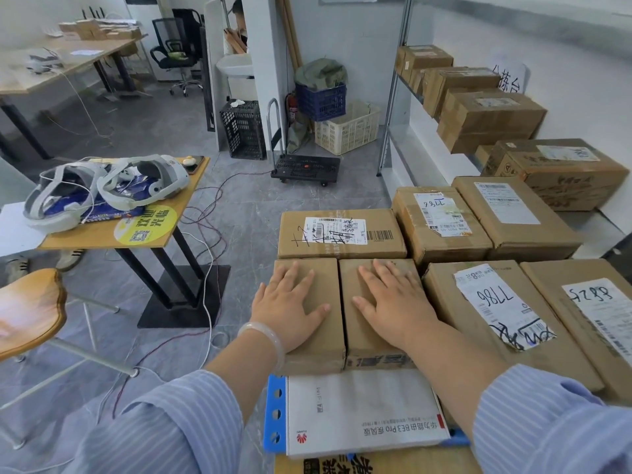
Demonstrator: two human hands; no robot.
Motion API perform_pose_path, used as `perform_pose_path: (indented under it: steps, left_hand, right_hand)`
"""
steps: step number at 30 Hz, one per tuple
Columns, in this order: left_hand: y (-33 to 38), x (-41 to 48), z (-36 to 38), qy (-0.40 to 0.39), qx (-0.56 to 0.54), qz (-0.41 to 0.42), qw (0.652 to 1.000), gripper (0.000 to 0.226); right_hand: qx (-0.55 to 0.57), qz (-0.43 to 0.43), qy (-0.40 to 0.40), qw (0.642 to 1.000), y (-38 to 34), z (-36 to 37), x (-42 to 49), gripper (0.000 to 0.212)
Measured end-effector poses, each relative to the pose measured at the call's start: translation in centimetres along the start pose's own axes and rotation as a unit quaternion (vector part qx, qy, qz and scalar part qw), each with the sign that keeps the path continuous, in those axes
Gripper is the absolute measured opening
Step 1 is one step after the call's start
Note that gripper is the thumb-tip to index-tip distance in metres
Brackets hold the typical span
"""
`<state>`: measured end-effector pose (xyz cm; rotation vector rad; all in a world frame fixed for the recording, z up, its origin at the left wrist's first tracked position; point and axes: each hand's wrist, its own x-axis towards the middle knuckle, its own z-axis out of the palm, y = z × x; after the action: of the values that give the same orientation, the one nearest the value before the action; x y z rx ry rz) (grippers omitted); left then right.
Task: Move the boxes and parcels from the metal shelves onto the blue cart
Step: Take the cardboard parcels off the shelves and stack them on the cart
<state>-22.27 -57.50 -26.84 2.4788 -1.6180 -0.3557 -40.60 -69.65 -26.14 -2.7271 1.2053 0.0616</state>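
Nearest, a white carton [362, 412] is seen lying on the blue cart [275, 412], with two small brown boxes set touching, side by side, just beyond it. The left hand [290, 302] is laid flat on the left box [333, 285] and the right hand [393, 302] on the right box [355, 340], fingers straight and nothing gripped. Stiff, light cardboard is judged, best taken by opposite side walls.
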Motion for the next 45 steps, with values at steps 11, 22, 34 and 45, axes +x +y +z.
perform_pose_path:
  steps: [11, 22, 34, 45]
  left_hand:
    - [1.4, -3.1, -0.6, -0.005, 0.017, 0.005, 1.0, 0.073]
    - [5.7, -10.1, 0.2, 0.083, 0.048, 0.005, 0.995, 0.074]
    - [10.5, -18.2, 1.3, 0.116, 0.112, 0.116, 0.98, 0.079]
    - [15.3, -27.9, 6.3, 0.04, 0.076, 0.32, 0.943, 0.082]
  right_hand:
    - [0.025, -0.013, 0.006, 1.0, -1.1, -0.6, -3.8, 0.064]
    - [0.031, -0.091, 0.07, 0.993, -1.0, -0.6, -12.3, 0.079]
    - [0.017, -0.012, 0.091, 0.996, 0.2, 0.6, -25.2, 0.096]
    - [0.033, 0.241, 0.109, 0.964, -2.6, 6.1, -43.8, 0.098]
